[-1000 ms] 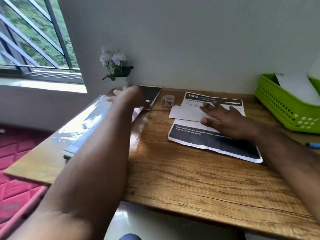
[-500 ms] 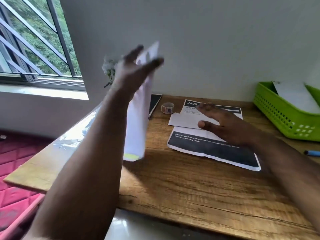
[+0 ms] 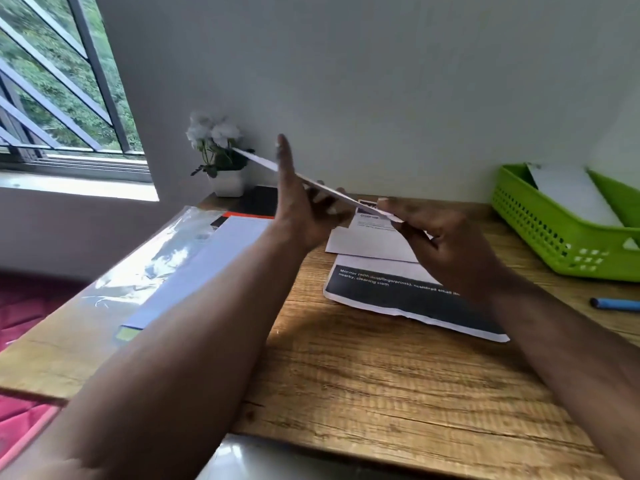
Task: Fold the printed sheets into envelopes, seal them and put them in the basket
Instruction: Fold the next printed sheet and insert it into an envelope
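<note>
The wooden desk [image 3: 381,393] is carrying everything here, with a plastic-wrapped stack of envelopes [image 3: 194,268] lying along its left side and the green basket [image 3: 561,233] sitting at the far right, already holding at least 1 white piece. Near the middle, 2 printed sheets [image 3: 408,296] are lying overlapped and flat. Above them, both hands are holding 1 white envelope [image 3: 322,183] edge-on in the air, tilted down toward the right. The left hand [image 3: 298,216] is supporting it from below with curled fingers, its thumb pointing up, while the right hand [image 3: 446,244] is pinching the lower right end.

The envelope is looking light, thin and floppy, so gripping it at both short ends, as now, is likely keeping it from sagging; pressing hard could crease it.

Half a second ago the left hand alone was lifting it, hanging vertically, while the right hand was resting flat on the sheets.
</note>
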A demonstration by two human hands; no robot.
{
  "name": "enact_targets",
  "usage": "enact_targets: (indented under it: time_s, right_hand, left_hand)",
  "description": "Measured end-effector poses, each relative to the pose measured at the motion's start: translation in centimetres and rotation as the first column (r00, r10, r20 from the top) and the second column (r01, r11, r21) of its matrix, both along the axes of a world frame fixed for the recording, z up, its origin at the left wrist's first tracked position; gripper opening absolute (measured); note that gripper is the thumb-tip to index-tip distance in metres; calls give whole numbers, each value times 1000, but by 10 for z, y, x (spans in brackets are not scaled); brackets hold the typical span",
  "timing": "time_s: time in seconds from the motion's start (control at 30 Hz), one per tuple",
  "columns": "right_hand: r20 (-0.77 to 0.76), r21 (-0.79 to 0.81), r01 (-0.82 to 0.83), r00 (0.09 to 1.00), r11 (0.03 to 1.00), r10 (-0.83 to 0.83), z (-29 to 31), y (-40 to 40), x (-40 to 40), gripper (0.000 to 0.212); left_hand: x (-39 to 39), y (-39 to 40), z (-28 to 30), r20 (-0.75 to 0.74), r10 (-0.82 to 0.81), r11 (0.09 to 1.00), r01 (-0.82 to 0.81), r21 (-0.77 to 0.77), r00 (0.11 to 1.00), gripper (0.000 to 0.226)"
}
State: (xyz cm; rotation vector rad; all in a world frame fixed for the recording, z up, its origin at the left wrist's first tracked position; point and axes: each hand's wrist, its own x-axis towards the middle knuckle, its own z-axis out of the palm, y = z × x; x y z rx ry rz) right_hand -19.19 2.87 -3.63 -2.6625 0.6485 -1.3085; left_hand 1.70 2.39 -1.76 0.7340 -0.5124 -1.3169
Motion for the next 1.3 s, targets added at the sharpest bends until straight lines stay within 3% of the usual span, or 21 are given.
enact_targets:
  time_s: [0.1,0.2,0.37,0.5,0.73,0.83,0.93,1.1,1.3]
  right_hand:
    - [-55,110,-59,996,992,65,-3,-4,-2,36]
    - [-38,134,-86,995,987,92,-3,-8,-5,39]
    - [-25,-149,1,1000,989,-5,-2,-10,-5,35]
    - [-33,-130,16,999,991,-21,-2,-12,-9,36]
    - [96,-181,174,983,968,-159,-2,-23,-19,44]
    - [185,-74,138,975,988,-122,-8,-29,-18,40]
    - [257,46,82,962,996,-92,-8,-28,-17,40]
    - [274,133,-22,962,991,-15,-5,-25,-17,49]
    - [404,353,-111,914,929,-44,-2,-24,-20,35]
  left_hand:
    - [-15,-2,-4,-2,-71,997,71,-9,997,127]
    - [-12,-6,-5,-1,6,1000,-6,11,1000,127]
    - [-18,-5,-7,-15,90,996,-90,10,996,111]
    - [-32,0,-6,-21,32,999,-31,34,999,132]
    - [-40,-7,-5,-50,123,991,-120,53,991,95]
    - [-35,-8,-3,-29,169,980,-165,113,985,95]
    - [-14,-6,5,-9,136,982,-133,137,991,113]
    - [27,-8,5,-117,242,967,-230,111,963,123]
    - [31,-14,3,-246,356,934,-349,69,902,128]
